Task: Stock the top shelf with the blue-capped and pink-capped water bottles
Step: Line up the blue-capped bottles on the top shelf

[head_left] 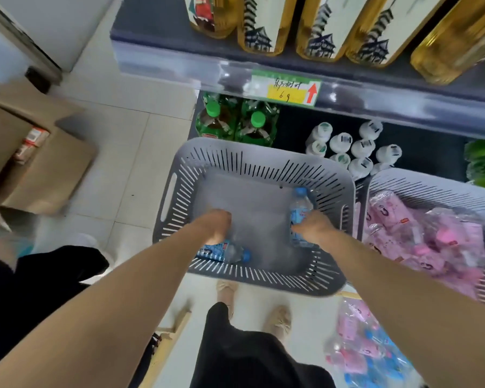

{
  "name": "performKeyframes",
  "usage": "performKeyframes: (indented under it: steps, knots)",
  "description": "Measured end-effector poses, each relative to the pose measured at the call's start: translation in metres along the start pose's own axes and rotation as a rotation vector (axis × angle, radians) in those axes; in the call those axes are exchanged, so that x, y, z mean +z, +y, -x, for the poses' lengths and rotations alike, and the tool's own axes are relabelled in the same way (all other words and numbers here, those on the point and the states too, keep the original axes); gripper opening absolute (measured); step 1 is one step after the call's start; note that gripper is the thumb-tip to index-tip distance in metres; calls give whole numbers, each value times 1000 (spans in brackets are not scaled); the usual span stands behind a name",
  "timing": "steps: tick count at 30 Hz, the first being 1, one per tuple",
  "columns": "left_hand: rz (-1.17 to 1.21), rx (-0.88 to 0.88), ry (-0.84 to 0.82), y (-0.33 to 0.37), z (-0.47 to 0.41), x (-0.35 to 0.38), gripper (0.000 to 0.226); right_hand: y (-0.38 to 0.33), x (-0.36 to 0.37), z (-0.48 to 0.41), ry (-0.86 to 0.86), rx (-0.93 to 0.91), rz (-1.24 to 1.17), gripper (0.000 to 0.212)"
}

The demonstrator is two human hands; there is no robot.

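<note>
Head view, looking down, motion blur throughout. Grey slotted basket point(266, 161) stands on the tiled floor against the shelving. Both arms reach into it. Right hand point(315, 228) grips a blue-capped bottle point(300, 208) by its lower body, thumb across the label; the bottle lies by the basket's right wall, cap pointing away from the person. Left hand point(214, 225) is over the base end of a second blue-capped bottle point(227, 252), which lies on its side along the near wall, cap to the right. The fingers are hidden under the back of the hand, so cannot tell if it has a hold. Second grey basket point(420, 189) stands just beside the first on the right, filled with pink-labelled bottles point(431, 233). A pile of pink and blue bottles point(367, 357) lies on the floor near the person's right foot. The shelf above point(163, 37) carries golden bottles point(263, 26), with a price tag point(286, 86) on its front edge. Below it are green-capped bottles point(235, 121) and small white bottles point(353, 149). Cardboard box point(39, 152) at left.
</note>
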State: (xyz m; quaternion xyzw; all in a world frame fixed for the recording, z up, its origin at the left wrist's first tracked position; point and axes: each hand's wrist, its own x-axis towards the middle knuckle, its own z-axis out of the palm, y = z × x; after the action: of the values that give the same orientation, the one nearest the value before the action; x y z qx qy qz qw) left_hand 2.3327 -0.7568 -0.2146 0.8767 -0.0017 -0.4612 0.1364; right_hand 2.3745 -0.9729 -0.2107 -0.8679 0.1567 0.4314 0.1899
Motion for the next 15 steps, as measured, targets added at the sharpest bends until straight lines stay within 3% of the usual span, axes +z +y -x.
performKeyframes:
  steps: [3, 7, 15]
  knots:
    - [-60, 9, -61, -9, -23, 18, 39, 10, 19, -27, 10, 58, -59, 39]
    - [-89, -19, -184, -18, -44, 38, 59, 15, 42, -56, 28, 128, -159, 55]
    - [-86, -7, -307, -20, -67, 39, 66, 4, 51, -81, 173, 118, 159, 84]
